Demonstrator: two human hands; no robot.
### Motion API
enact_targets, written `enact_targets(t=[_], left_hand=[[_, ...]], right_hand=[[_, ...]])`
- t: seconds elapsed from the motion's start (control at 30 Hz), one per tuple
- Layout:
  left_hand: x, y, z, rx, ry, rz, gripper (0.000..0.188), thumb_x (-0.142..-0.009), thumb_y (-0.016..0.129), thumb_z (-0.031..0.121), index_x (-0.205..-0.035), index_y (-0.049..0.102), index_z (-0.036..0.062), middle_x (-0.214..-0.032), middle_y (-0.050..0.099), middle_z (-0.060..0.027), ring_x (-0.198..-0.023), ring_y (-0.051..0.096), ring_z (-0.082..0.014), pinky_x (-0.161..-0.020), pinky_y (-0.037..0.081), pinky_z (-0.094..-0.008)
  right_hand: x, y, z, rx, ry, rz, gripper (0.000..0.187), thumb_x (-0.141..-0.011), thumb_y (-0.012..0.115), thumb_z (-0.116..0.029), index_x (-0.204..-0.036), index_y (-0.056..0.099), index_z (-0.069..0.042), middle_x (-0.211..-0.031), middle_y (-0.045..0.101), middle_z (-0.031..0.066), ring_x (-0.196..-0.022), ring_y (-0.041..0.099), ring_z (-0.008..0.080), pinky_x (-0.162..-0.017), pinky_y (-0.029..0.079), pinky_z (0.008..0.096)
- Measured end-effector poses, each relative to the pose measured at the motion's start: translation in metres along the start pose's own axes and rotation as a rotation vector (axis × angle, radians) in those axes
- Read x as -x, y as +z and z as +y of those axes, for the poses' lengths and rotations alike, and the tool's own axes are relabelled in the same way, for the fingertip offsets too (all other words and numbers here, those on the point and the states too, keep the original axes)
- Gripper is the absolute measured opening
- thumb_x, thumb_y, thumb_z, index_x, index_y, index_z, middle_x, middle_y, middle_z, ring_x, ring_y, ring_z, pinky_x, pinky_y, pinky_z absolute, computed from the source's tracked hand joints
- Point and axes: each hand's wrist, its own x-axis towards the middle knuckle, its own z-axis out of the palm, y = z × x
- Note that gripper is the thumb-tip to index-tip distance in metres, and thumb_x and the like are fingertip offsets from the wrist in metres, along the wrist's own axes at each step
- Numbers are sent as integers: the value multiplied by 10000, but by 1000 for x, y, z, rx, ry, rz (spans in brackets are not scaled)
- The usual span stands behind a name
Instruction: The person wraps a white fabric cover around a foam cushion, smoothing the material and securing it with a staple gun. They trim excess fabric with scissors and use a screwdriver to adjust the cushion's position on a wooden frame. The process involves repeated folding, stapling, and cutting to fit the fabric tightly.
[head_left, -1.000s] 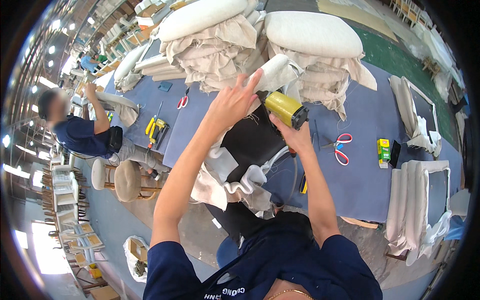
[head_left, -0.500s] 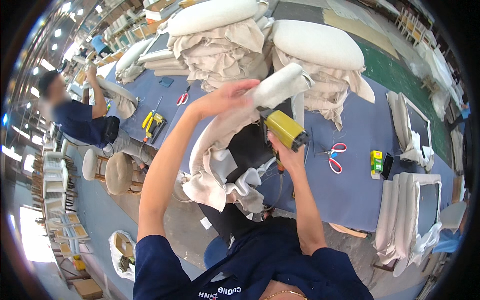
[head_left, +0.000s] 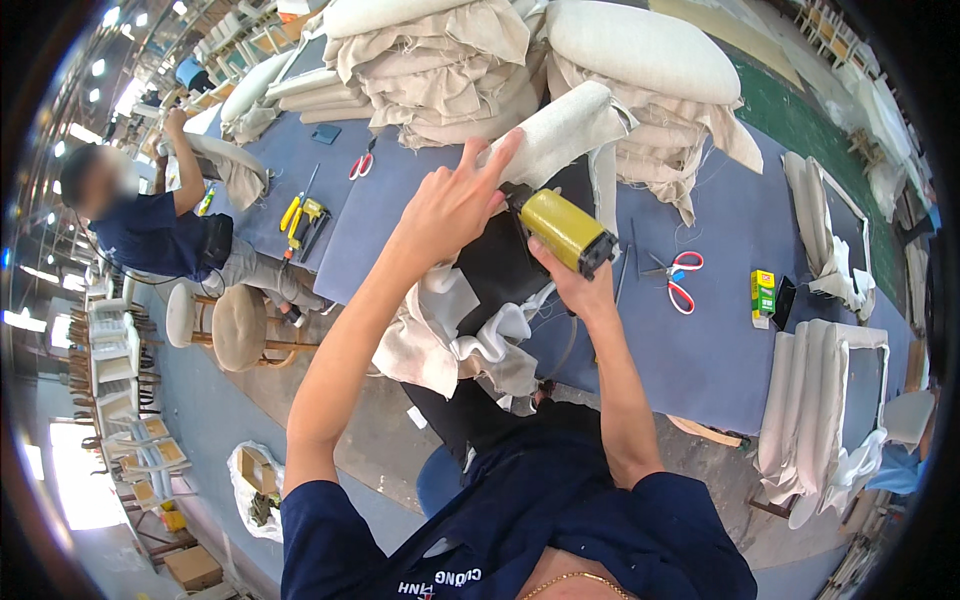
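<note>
A yellow air staple gun (head_left: 568, 232) is in my right hand (head_left: 582, 285), with its nose against the folded edge of a cushion panel. The panel wears beige fabric (head_left: 565, 128) over its rim and black cloth (head_left: 500, 270) across its underside. My left hand (head_left: 450, 208) rests on the fabric beside the gun's nose, fingers stretched and apart. Loose, frayed fabric (head_left: 425, 345) hangs from the near end of the panel, over my lap. My left hand and forearm hide part of the panel's left side.
Red-handled scissors (head_left: 682, 282) and a green-yellow box (head_left: 763, 298) lie right on the blue-grey table (head_left: 690, 350). Stacked covered cushions (head_left: 640, 50) stand at the back. More panels (head_left: 800, 410) lean at right. Another person (head_left: 150, 220) works at left, near a second staple gun (head_left: 310, 225).
My left hand has come down from the panel's far edge toward the gun's nose, its fingers now spread on the fabric. The staple gun stays in my right hand, and the view has shifted slightly.
</note>
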Motion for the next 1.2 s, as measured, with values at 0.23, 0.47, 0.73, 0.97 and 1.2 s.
enact_targets(t=[0.23, 0.47, 0.73, 0.97, 1.2], left_hand=[[6, -12, 9, 122, -1, -53, 929, -815, 697, 0, -1597, 217, 145, -1379, 471, -235, -811, 653, -447, -758, 530, -501], [33, -18, 5, 385, -44, 69, 924, -789, 776, 58, -1560, 267, 84, -1472, 417, -227, -1181, 602, -455, -972, 502, -470], [157, 31, 31, 780, -500, 308, 675, -807, 824, 305, -1336, 567, -27, -1209, 672, -156, -1120, 644, -241, -1007, 479, -370], [178, 71, 54, 957, -438, 587, 788, -856, 677, 653, -1184, 654, -63, -1187, 685, -200, -1091, 670, -318, -966, 508, -407], [262, 193, 17, 1569, -1247, 312, 450, -1061, 500, 338, -1367, 584, 19, -1173, 663, -87, -1037, 648, -176, -935, 520, -327]], right_hand=[[17, 9, 15, 168, -185, 12, 282, -889, 794, -297, -1057, 765, -72, -956, 767, 76, -882, 687, 228, -866, 479, 359], [32, -4, 6, -8, 152, -48, 292, -868, 826, -263, -1073, 763, -66, -996, 773, 53, -847, 713, 187, -799, 528, 357], [82, -169, 151, 506, 245, -15, 541, -798, 808, -81, -1287, 595, 14, -996, 750, 165, -939, 734, 286, -858, 556, 413], [114, -233, 233, 849, 271, -2, 515, -850, 762, -115, -1306, 607, 64, -1118, 723, 257, -1092, 694, 408, -944, 537, 456], [-17, -147, 1, 15, -135, 432, 557, -980, 677, -271, -1408, 543, 59, -1312, 655, 197, -1118, 660, 238, -987, 509, 345]])
